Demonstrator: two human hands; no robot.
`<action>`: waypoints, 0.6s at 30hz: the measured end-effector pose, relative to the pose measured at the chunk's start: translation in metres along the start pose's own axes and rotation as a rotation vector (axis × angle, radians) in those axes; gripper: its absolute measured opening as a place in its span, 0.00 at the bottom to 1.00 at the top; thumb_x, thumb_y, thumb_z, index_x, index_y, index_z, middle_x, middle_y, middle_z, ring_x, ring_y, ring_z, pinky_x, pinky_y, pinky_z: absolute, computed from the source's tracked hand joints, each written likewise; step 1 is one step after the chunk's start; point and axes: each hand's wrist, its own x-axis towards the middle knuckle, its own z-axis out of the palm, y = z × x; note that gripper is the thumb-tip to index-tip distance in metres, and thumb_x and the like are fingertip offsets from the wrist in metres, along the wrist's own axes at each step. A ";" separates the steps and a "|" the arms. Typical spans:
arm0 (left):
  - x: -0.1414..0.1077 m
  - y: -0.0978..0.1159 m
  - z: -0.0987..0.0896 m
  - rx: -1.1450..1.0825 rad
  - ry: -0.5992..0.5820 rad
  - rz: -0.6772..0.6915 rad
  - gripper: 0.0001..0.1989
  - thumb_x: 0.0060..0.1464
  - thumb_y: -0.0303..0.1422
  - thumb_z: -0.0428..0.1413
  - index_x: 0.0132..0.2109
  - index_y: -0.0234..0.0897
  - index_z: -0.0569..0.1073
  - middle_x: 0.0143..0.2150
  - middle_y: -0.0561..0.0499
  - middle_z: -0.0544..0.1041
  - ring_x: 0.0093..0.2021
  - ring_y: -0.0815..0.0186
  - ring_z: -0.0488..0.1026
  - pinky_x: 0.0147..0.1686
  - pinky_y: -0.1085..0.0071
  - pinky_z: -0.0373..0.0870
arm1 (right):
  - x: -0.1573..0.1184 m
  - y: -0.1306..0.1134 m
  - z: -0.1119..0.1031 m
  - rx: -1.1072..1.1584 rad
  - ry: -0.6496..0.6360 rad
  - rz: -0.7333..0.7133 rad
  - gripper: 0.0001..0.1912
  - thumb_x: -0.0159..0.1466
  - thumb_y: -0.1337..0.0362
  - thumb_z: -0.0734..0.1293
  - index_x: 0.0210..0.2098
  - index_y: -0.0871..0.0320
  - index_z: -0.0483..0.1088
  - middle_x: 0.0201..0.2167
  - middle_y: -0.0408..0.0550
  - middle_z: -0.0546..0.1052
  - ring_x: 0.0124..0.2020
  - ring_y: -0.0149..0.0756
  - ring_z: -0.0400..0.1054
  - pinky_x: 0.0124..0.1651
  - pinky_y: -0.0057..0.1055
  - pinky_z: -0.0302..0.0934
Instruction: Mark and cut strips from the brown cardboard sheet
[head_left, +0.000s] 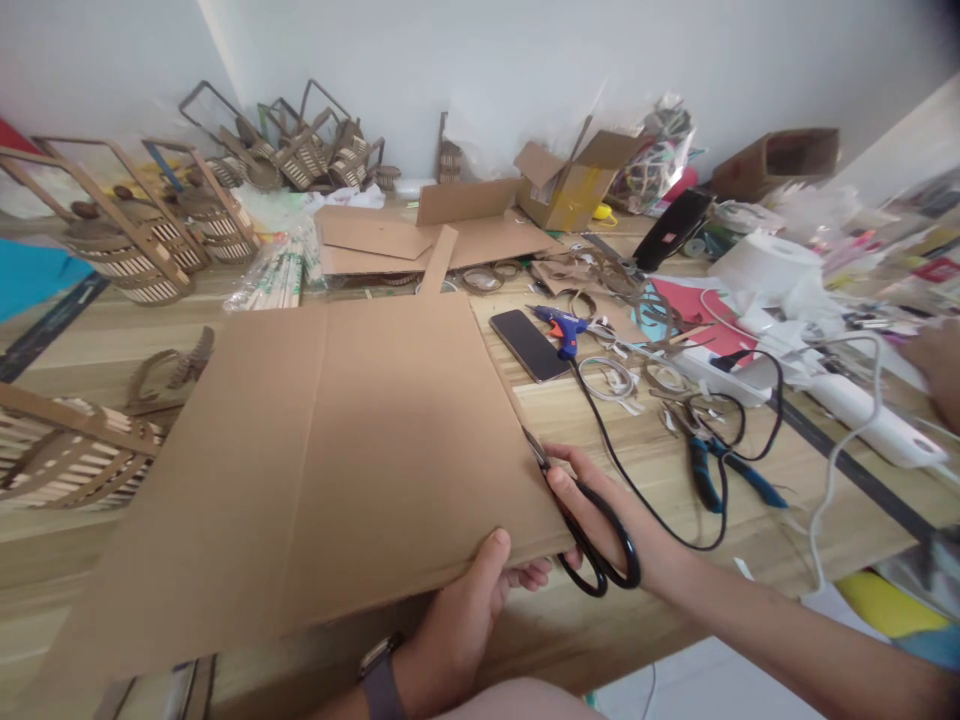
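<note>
A large brown cardboard sheet (382, 430) with a fold line lies across the table in front of me. My left hand (480, 590), a watch on its wrist, grips the near edge of this sheet with the thumb on top and fingers beneath. At the sheet's right edge, my right hand (592, 510) holds black-handled scissors (626, 560), with the blades at the cardboard's edge. How far the blades are apart is hard to see. Past the scissors lie a dark phone (529, 345) and a blue glue gun (562, 328).
Blue-handled pliers (705, 475) and a black cable lie to the right, near a white power strip (877, 420). Small slatted wooden buckets (127, 255) stand at the left and back. An opened cardboard box (577, 185) sits behind. Another person's hand (934, 365) shows at the right edge.
</note>
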 end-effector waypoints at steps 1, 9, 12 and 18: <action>0.000 0.000 0.000 0.003 -0.020 0.012 0.35 0.49 0.60 0.63 0.46 0.30 0.81 0.40 0.41 0.81 0.43 0.54 0.75 0.54 0.54 0.68 | 0.000 -0.001 0.000 -0.007 -0.003 0.002 0.41 0.59 0.33 0.64 0.60 0.56 0.58 0.22 0.38 0.73 0.15 0.31 0.65 0.16 0.29 0.63; 0.000 -0.001 0.000 0.011 0.022 0.003 0.35 0.46 0.61 0.64 0.42 0.30 0.80 0.37 0.41 0.81 0.42 0.54 0.76 0.53 0.54 0.68 | 0.000 0.001 -0.006 0.028 0.016 -0.068 0.42 0.60 0.30 0.62 0.57 0.57 0.63 0.30 0.44 0.76 0.29 0.36 0.71 0.29 0.31 0.66; -0.001 -0.002 -0.001 0.019 0.024 0.007 0.34 0.46 0.61 0.64 0.41 0.31 0.80 0.36 0.42 0.81 0.42 0.54 0.76 0.53 0.54 0.68 | 0.001 -0.005 -0.008 -0.007 0.002 -0.068 0.42 0.60 0.29 0.62 0.56 0.58 0.64 0.29 0.44 0.75 0.30 0.37 0.71 0.31 0.32 0.66; -0.001 -0.004 -0.003 0.026 0.024 0.012 0.33 0.48 0.60 0.63 0.41 0.30 0.80 0.37 0.41 0.81 0.43 0.54 0.76 0.54 0.54 0.68 | 0.011 -0.011 -0.008 -0.085 0.049 -0.086 0.38 0.60 0.32 0.64 0.55 0.56 0.65 0.28 0.44 0.76 0.27 0.37 0.71 0.23 0.30 0.63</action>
